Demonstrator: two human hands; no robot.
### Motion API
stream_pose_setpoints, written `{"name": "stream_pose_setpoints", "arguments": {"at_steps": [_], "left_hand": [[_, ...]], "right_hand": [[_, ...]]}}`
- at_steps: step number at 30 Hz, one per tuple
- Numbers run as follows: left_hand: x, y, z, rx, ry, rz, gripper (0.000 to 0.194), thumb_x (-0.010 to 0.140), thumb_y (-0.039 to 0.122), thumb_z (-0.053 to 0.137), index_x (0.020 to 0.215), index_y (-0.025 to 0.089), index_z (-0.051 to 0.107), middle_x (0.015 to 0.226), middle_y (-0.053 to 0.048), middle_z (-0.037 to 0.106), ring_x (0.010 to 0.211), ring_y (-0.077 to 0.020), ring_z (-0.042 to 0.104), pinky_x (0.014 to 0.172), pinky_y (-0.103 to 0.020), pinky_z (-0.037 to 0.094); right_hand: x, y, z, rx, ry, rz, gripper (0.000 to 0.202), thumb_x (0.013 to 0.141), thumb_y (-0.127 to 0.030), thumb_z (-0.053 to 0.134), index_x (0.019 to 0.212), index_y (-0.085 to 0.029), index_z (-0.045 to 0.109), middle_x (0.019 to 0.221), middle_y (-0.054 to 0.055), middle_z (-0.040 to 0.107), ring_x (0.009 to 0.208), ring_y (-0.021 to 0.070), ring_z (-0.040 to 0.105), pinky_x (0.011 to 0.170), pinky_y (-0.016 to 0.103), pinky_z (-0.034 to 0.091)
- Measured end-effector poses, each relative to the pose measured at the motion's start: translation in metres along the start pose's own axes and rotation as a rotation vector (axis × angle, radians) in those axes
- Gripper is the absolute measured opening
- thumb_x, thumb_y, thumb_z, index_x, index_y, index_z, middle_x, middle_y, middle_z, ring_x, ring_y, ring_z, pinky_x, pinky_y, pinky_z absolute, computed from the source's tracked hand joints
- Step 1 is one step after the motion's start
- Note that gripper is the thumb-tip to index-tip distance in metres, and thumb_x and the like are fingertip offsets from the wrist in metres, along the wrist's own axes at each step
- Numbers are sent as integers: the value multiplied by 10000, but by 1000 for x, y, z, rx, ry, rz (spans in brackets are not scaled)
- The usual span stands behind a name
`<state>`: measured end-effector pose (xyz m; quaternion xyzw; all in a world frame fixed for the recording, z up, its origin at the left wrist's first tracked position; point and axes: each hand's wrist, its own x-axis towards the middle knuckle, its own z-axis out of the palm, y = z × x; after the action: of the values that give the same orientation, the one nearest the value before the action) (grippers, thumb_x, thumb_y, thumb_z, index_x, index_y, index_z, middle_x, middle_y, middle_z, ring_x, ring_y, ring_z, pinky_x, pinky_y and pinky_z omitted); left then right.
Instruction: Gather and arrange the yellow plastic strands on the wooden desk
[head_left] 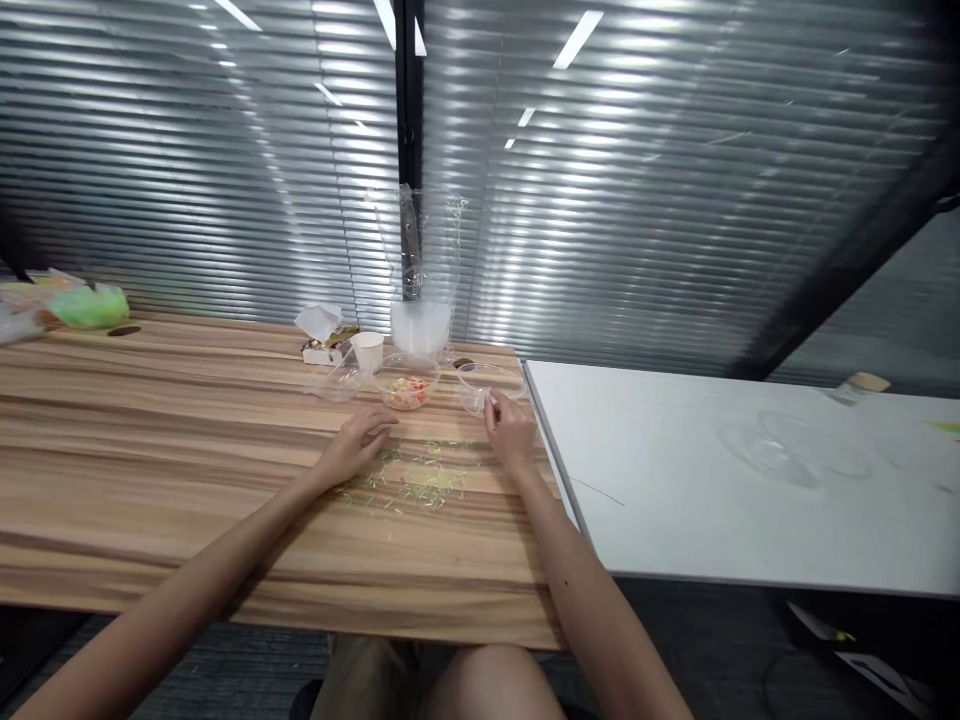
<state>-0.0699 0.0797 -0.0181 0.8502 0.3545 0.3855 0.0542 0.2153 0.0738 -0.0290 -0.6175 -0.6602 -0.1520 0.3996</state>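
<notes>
My left hand rests on the wooden table, fingers loosely apart and holding nothing visible, beside scattered thin yellow-green pieces. My right hand is at the near rim of a clear round bowl, its thumb and fingers pinched together; what is between them is too small to make out. Just left of that bowl stands another clear bowl with red, orange and yellow bits inside. The scattered pieces lie on the wood between my two hands.
Behind the bowls stand a white paper cup, a clear plastic bag and a tissue box. A clear lidded container lies left. Colourful bags sit far left. A white table adjoins on the right.
</notes>
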Motion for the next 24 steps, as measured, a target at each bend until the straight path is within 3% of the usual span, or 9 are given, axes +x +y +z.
{"name": "stream_pose_setpoints", "arguments": {"at_steps": [8,11,14,18,24], "left_hand": [[5,-19,-15,-4,-13,-154,362,900,408,432,1030,187,686,1075,-91,708,1009,-238,650,926,-367,496],[4,-23,-21,-7,-163,-257,516,930,501,353,1209,155,617,1282,-106,613,1191,-263,556,1047,-406,402],[0,-24,-19,27,-367,-315,661,933,585,283,1386,137,459,1464,-105,420,1346,-262,396,1133,-413,275],[-5,-18,-10,99,-556,-243,697,947,600,216,1461,147,342,1533,-76,271,1417,-233,253,1167,-387,189],[-7,0,1,121,-661,-79,644,980,541,222,1499,161,240,1554,-74,198,1434,-220,192,1171,-380,167]], "right_hand": [[1,-9,-4,-51,-100,21,304,916,-202,425,1071,-147,680,827,100,721,729,208,645,639,266,432],[2,-7,-3,-54,-104,43,330,906,-173,427,1139,-142,659,901,112,721,810,229,653,684,285,456],[2,-5,-3,-25,-114,64,404,910,-151,405,1275,-121,574,980,134,711,877,247,650,733,315,478],[2,-11,-4,69,-199,-17,422,932,-151,371,1322,-117,530,1054,139,697,933,239,648,811,330,489],[-5,-28,-2,257,-437,-204,392,994,-275,339,1287,-130,556,1259,117,618,1166,216,565,1006,337,428]]}}
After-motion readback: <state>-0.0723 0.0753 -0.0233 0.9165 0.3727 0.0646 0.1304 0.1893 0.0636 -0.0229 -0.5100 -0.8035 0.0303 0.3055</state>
